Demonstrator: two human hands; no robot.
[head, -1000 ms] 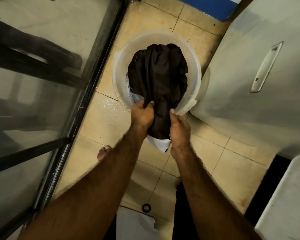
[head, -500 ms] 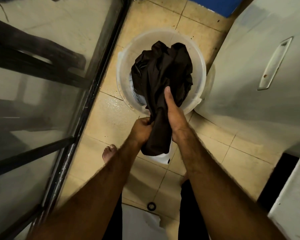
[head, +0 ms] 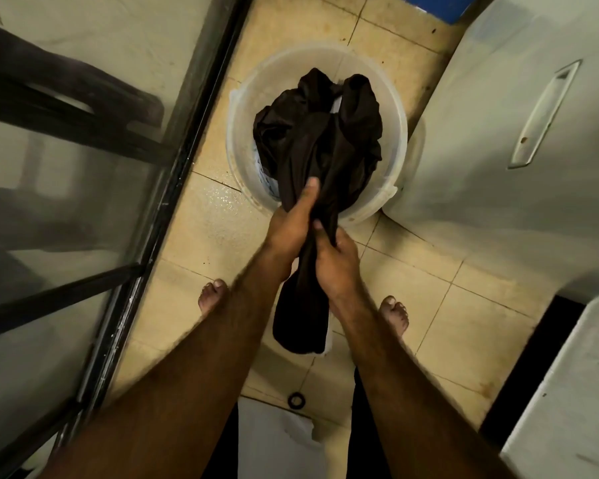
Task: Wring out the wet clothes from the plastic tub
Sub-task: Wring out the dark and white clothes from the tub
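Translucent white plastic tub, smooth, slightly glossy rim. Dark brown cloth, wet-looking, crumpled, faint sheen on folds. Floor tiles beige ceramic, glazed, speckled with droplets, dark grout. Glass door reflective, dark metal frame. White appliance smooth, matt painted surface.

The plastic tub stands on the tiled floor, between a glass door at left and an appliance at right. The garment lies partly in the tub, its near end hanging out over the floor between two bare feet
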